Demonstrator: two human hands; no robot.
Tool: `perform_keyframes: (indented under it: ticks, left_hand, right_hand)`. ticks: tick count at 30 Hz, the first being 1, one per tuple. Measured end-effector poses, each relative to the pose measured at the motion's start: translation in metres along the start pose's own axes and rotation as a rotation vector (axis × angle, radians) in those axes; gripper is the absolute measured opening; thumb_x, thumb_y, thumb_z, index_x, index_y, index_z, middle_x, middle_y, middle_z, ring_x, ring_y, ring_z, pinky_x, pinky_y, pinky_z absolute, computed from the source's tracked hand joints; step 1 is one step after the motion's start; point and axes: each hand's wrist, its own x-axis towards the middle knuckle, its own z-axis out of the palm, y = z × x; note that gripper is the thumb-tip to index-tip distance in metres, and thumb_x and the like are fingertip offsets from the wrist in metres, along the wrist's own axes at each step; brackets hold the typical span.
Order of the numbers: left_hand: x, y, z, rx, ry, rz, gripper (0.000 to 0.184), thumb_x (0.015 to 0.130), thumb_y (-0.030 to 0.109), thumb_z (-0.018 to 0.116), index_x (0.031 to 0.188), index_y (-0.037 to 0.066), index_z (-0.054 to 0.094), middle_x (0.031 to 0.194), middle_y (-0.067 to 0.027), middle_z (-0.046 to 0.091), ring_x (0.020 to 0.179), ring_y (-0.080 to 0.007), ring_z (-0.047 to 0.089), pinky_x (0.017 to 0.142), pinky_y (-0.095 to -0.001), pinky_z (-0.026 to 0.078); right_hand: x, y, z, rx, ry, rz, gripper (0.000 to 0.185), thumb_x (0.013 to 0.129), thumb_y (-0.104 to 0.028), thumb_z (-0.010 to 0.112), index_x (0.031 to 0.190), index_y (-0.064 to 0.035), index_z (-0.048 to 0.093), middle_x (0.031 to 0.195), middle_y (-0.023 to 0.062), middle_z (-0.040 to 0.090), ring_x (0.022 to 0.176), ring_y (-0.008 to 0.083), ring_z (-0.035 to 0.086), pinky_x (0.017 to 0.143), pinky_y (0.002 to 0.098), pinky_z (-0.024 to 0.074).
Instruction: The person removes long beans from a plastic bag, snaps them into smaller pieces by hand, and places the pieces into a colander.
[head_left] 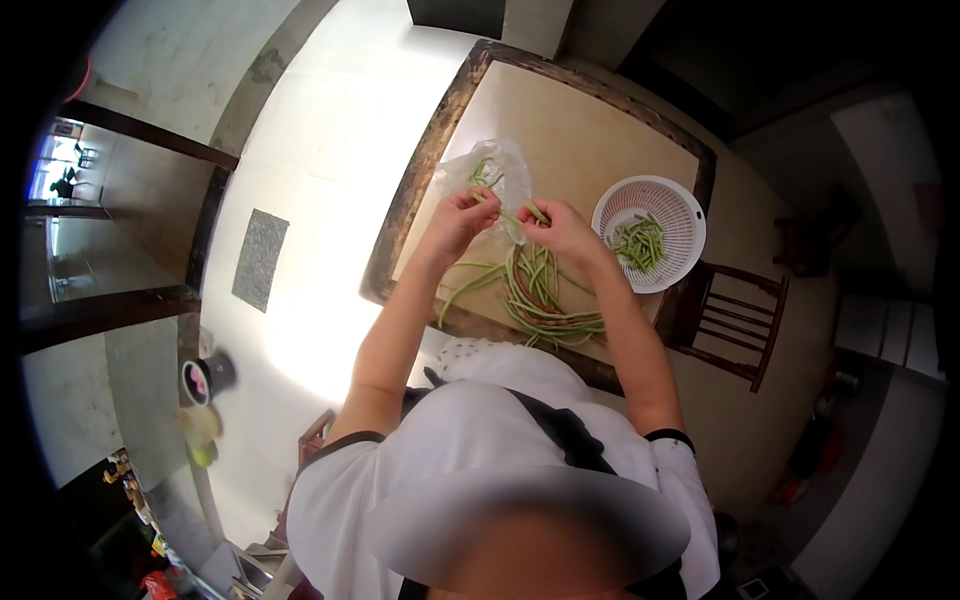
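Observation:
Both of my hands are raised over the table, fingers closed in pinches on a green bean [508,215] that spans the gap between them. My left hand [462,222] is beside a clear plastic bag [513,175] with some bean bits [484,172] in it. My right hand [563,232] grips the bean's other end, above a pile of long beans [535,290], green with some reddish ones. To the right, a white colander [683,215] holds short cut bean pieces [640,243].
The table [600,120] has a dark, worn wooden edge. A wooden chair [735,322] stands at its right side, near the colander. On the floor at the left are a grey mat [261,260] and a bucket [208,380].

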Motion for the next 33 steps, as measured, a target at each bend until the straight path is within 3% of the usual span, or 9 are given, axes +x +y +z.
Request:
perform_keyframes:
  ticks: [5,10,12,20,26,30,31,32,33]
  left_hand:
    - [-0.006,-0.003,0.008,0.391,-0.094,-0.005,0.012,0.073,0.008,0.063,0.08,0.004,0.055,0.069,-0.0018,0.054,0.063,-0.0081,0.052,0.059,-0.0182,0.042]
    - [-0.002,-0.023,0.02,0.119,-0.033,0.05,0.01,0.074,0.008,0.062,0.08,0.005,0.055,0.074,-0.0027,0.055,0.066,-0.0086,0.052,0.06,-0.0176,0.042]
    - [-0.003,-0.03,0.023,-0.067,-0.009,0.058,0.009,0.074,0.007,0.061,0.08,0.005,0.055,0.076,-0.0028,0.055,0.068,-0.0087,0.052,0.061,-0.0176,0.042]
    - [0.016,-0.037,-0.023,0.128,0.135,0.003,0.011,0.073,0.009,0.062,0.082,0.006,0.057,0.074,-0.0002,0.055,0.067,-0.0082,0.051,0.06,-0.0192,0.042]
    - [0.085,-0.035,-0.082,1.135,0.248,0.186,0.027,0.066,0.008,0.066,0.091,0.002,0.058,0.073,-0.006,0.06,0.063,-0.0099,0.055,0.059,-0.0219,0.045]
    - [0.113,-0.04,-0.089,1.303,0.196,0.213,0.033,0.064,0.009,0.066,0.095,0.002,0.057,0.077,-0.0089,0.061,0.069,-0.0141,0.058,0.062,-0.023,0.046]
    - [0.114,-0.043,-0.088,1.436,0.28,0.256,0.033,0.064,0.011,0.065,0.095,0.002,0.057,0.078,-0.0096,0.061,0.072,-0.016,0.059,0.063,-0.0236,0.046]
    - [0.113,-0.046,-0.088,1.569,0.365,0.299,0.034,0.064,0.012,0.065,0.095,0.002,0.058,0.079,-0.0103,0.062,0.075,-0.018,0.06,0.063,-0.0242,0.047]
    - [0.112,-0.048,-0.089,1.572,0.36,0.291,0.034,0.064,0.012,0.065,0.095,0.002,0.058,0.079,-0.0103,0.062,0.075,-0.018,0.06,0.063,-0.0242,0.047]
  right_hand:
    - [-0.005,-0.001,0.007,-0.152,0.017,-0.168,0.012,0.075,-0.012,0.051,0.079,-0.0013,0.051,0.061,-0.0026,0.044,0.053,0.004,0.038,0.048,0.0205,0.0333]
    - [-0.002,0.017,0.02,-0.125,0.171,-0.374,0.015,0.081,-0.017,0.048,0.076,-0.003,0.047,0.057,-0.0027,0.041,0.051,0.0055,0.038,0.046,0.0217,0.0325]
    - [0.001,0.025,0.025,0.447,0.286,-0.102,0.015,0.084,-0.018,0.044,0.077,-0.0058,0.047,0.062,-0.0018,0.043,0.056,0.0068,0.042,0.049,0.0225,0.0343]
    - [-0.018,0.054,-0.03,1.298,0.512,-0.196,0.015,0.083,-0.017,0.048,0.087,-0.0025,0.047,0.083,0.0086,0.051,0.076,0.0184,0.05,0.072,0.0308,0.0431]
    - [-0.055,0.106,-0.108,0.811,0.902,0.036,0.026,0.079,-0.005,0.049,0.102,-0.0006,0.039,0.093,0.0119,0.05,0.081,0.0208,0.051,0.073,0.0336,0.0437]
    - [-0.069,0.089,-0.101,0.495,1.057,0.171,0.036,0.078,-0.006,0.048,0.111,-0.0007,0.034,0.097,0.0124,0.049,0.084,0.0209,0.051,0.07,0.0296,0.0436]
    - [-0.06,0.114,-0.098,0.207,1.184,0.061,0.031,0.079,-0.008,0.048,0.109,-0.0028,0.041,0.093,0.0095,0.052,0.08,0.0208,0.053,0.064,0.0275,0.0441]
    - [-0.062,0.138,-0.1,0.208,1.186,0.07,0.031,0.079,-0.008,0.048,0.109,-0.0028,0.041,0.093,0.0095,0.052,0.08,0.0208,0.053,0.064,0.0275,0.0441]
    - [-0.063,0.138,-0.086,0.205,0.916,0.053,0.027,0.079,-0.009,0.049,0.105,-0.0043,0.045,0.089,0.009,0.054,0.077,0.0198,0.055,0.063,0.0279,0.0441]
